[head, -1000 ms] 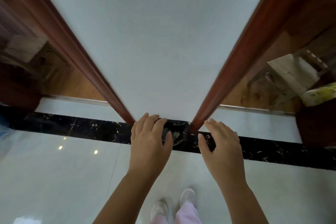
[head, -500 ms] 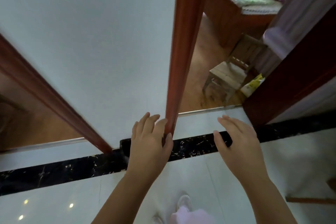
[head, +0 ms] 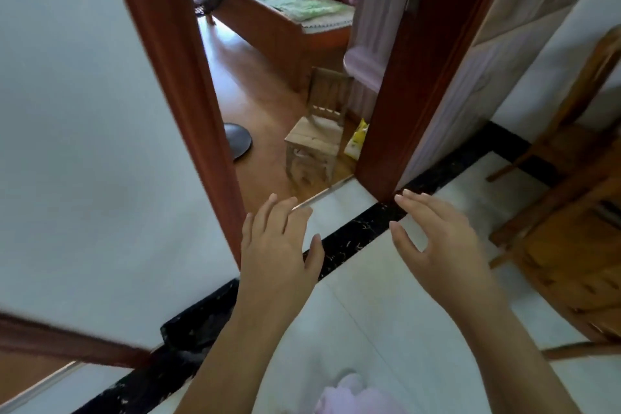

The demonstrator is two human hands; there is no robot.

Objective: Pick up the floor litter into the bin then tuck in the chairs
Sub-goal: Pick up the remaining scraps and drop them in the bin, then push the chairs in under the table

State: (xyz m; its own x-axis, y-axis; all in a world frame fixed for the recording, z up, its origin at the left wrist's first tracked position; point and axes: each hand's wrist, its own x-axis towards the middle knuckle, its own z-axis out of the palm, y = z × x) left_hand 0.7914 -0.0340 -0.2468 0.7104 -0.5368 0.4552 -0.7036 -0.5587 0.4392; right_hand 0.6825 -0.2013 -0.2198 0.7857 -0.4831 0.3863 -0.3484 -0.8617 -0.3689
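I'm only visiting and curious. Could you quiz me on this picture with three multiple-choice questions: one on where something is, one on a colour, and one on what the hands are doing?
1. Where does the small wooden chair stand?
A. On a table.
B. On the wooden floor inside the room, past the door frame.
C. On white tiles at the person's feet.

2. What colour is the packet beside that chair?
A. Blue.
B. Black.
C. Yellow.

3. How are the left hand and right hand?
A. Both open, holding nothing.
B. Both gripping a bag.
C. One holding a broom.

Answers: 1 B, the chair shows through the doorway on brown boards. 2 C, the packet is bright yellow. 3 A, the fingers are spread with nothing in them.
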